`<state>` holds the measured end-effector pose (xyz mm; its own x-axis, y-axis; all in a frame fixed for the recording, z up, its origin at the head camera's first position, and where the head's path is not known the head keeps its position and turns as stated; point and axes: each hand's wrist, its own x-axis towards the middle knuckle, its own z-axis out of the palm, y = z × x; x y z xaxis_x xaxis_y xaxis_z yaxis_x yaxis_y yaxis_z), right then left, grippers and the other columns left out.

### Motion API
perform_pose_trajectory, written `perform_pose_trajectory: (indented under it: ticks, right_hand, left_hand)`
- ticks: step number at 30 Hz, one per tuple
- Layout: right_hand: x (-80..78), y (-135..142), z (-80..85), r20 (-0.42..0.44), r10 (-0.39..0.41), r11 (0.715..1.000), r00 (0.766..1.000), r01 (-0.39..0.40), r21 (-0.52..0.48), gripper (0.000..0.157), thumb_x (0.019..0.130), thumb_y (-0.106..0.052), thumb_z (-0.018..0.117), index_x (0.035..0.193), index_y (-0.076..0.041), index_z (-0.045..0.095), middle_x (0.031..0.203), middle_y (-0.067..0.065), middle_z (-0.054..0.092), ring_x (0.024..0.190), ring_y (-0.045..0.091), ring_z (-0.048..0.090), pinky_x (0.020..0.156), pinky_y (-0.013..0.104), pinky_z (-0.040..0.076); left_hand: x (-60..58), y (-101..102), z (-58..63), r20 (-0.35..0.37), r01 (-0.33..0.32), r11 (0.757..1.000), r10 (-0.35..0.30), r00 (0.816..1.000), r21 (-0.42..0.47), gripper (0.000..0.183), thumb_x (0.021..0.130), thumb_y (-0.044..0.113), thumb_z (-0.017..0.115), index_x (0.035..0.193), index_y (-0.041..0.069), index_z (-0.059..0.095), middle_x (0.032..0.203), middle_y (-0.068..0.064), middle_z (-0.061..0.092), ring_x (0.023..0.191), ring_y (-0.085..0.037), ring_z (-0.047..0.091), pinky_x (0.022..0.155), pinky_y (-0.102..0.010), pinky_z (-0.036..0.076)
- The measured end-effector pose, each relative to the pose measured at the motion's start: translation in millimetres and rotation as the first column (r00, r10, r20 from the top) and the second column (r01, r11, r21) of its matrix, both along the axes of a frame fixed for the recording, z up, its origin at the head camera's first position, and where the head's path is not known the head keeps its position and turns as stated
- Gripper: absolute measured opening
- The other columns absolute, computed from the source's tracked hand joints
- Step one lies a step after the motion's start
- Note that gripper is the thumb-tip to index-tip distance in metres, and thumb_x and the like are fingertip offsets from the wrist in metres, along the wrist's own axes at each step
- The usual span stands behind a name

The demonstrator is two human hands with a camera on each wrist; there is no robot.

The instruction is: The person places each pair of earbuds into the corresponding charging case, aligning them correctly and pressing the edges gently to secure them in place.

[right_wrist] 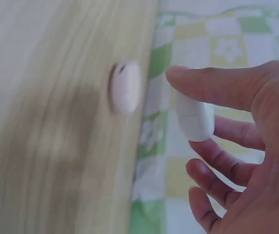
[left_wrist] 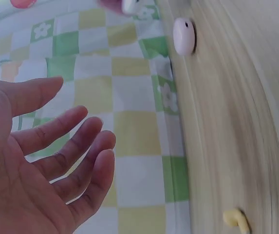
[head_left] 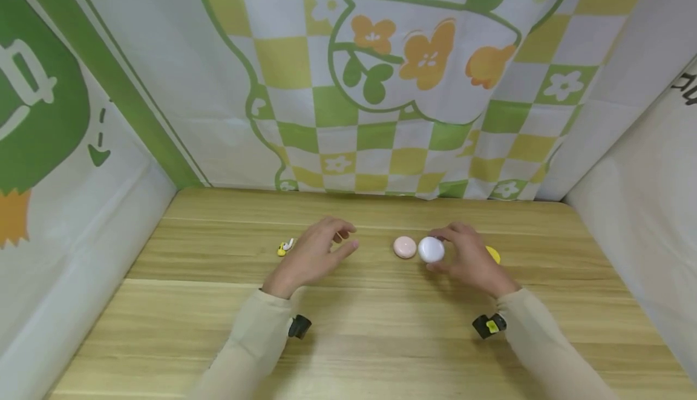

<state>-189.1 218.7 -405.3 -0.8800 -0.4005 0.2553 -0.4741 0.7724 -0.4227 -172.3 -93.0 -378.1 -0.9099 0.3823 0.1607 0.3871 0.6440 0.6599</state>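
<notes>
My right hand (head_left: 469,256) pinches a white rounded earbud case (head_left: 431,249) between thumb and fingertips. In the right wrist view a thin seam runs across this case (right_wrist: 194,117), held up off the table. Just left of it in the head view, a pink case (head_left: 405,247) of similar size lies on the wood. My left hand (head_left: 313,251) hovers over the table with loosely bent fingers and holds nothing. Beside it on the left lie small earbuds, a yellow one (head_left: 281,250) and a white one (head_left: 289,244).
A yellow round object (head_left: 494,255) lies partly hidden behind the right hand. The wooden table (head_left: 381,351) ends at a patterned cloth backdrop (head_left: 337,106), with white cloth walls on both sides. Each wrist wears a small black camera (head_left: 299,326).
</notes>
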Motion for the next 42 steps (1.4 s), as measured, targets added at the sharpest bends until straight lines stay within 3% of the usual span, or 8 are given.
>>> perform_pose_trajectory:
  ticks: [8, 19, 23, 27, 31, 34, 39, 42]
  right_hand:
    - [19.1, -32.1, 24.0, -0.134, 0.122, 0.985, 0.984, -0.136, -0.103, 0.057, 0.059, -0.014, 0.09, 0.11, -0.009, 0.066, 0.098, 0.003, 0.056, 0.094, 0.022, 0.052, 0.079, 0.04, 0.042]
    - [31.0, -53.5, 28.9, -0.086, 0.219, 0.947, 0.972, -0.233, -0.22, 0.056, 0.065, -0.008, 0.086, 0.116, -0.01, 0.063, 0.106, 0.0, 0.052, 0.1, 0.018, 0.051, 0.083, 0.038, 0.046]
    - [31.8, -56.2, 26.6, -0.095, 0.233, 0.942, 0.968, -0.248, -0.226, 0.057, 0.065, -0.004, 0.085, 0.117, -0.01, 0.062, 0.107, 0.0, 0.052, 0.1, 0.017, 0.051, 0.083, 0.039, 0.047]
    - [31.5, -57.0, 25.9, -0.089, 0.208, 0.944, 0.974, -0.224, -0.242, 0.059, 0.066, -0.008, 0.085, 0.12, -0.013, 0.06, 0.109, -0.001, 0.052, 0.1, 0.016, 0.052, 0.082, 0.039, 0.047]
    - [30.7, -56.3, 24.9, -0.011, 0.149, 0.943, 0.989, -0.146, -0.3, 0.055, 0.071, -0.022, 0.083, 0.121, -0.015, 0.059, 0.106, -0.004, 0.056, 0.095, 0.016, 0.055, 0.078, 0.037, 0.047]
    - [29.1, -56.3, 23.7, 0.131, 0.139, 0.918, 0.982, -0.078, -0.389, 0.047, 0.076, -0.03, 0.079, 0.117, -0.015, 0.061, 0.103, -0.004, 0.061, 0.092, 0.019, 0.058, 0.077, 0.038, 0.05]
    - [27.1, -58.6, 24.0, 0.39, 0.156, 0.858, 0.908, 0.071, -0.508, 0.041, 0.081, -0.038, 0.073, 0.114, -0.016, 0.063, 0.103, -0.001, 0.066, 0.093, 0.02, 0.062, 0.079, 0.036, 0.052]
    - [26.8, -59.7, 25.0, 0.466, 0.183, 0.824, 0.866, 0.123, -0.553, 0.04, 0.083, -0.037, 0.07, 0.115, -0.013, 0.063, 0.105, 0.003, 0.066, 0.095, 0.02, 0.062, 0.079, 0.035, 0.052]
  left_hand:
    - [-0.9, 19.3, -1.2, -0.032, 0.11, 0.988, -0.108, 0.994, 0.105, 0.029, 0.095, 0.036, 0.054, 0.108, 0.013, 0.066, 0.1, 0.005, 0.061, 0.089, -0.006, 0.056, 0.076, -0.027, 0.049]
    - [-1.3, 36.5, -3.9, 0.041, 0.194, 0.968, -0.203, 0.978, 0.161, 0.03, 0.095, 0.041, 0.051, 0.102, 0.016, 0.068, 0.091, 0.007, 0.064, 0.082, -0.005, 0.057, 0.07, -0.024, 0.05]
    - [-0.3, 37.9, -5.1, 0.06, 0.2, 0.966, -0.212, 0.975, 0.166, 0.027, 0.095, 0.041, 0.052, 0.097, 0.019, 0.068, 0.087, 0.007, 0.064, 0.08, -0.007, 0.057, 0.069, -0.026, 0.049]
    - [1.4, 36.6, -3.7, 0.117, 0.16, 0.964, -0.188, 0.975, 0.214, 0.027, 0.094, 0.04, 0.053, 0.099, 0.018, 0.068, 0.089, 0.008, 0.064, 0.08, -0.008, 0.058, 0.071, -0.027, 0.049]
    - [2.0, 35.6, -0.4, 0.122, 0.105, 0.959, -0.141, 0.982, 0.264, 0.028, 0.094, 0.038, 0.055, 0.102, 0.015, 0.067, 0.091, 0.005, 0.065, 0.08, -0.011, 0.058, 0.069, -0.029, 0.05]
    - [2.0, 35.8, 1.9, 0.086, 0.076, 0.956, -0.104, 0.991, 0.283, 0.027, 0.094, 0.036, 0.056, 0.102, 0.013, 0.067, 0.091, 0.005, 0.065, 0.079, -0.012, 0.058, 0.069, -0.029, 0.05]
    - [2.1, 36.9, 3.1, 0.028, 0.054, 0.952, -0.066, 0.997, 0.301, 0.027, 0.094, 0.035, 0.056, 0.102, 0.013, 0.067, 0.092, 0.008, 0.064, 0.081, -0.012, 0.058, 0.071, -0.028, 0.05]
    - [2.8, 37.8, 3.9, 0.003, 0.055, 0.948, -0.059, 0.998, 0.314, 0.027, 0.094, 0.034, 0.056, 0.103, 0.011, 0.066, 0.093, 0.007, 0.064, 0.082, -0.011, 0.058, 0.073, -0.027, 0.05]
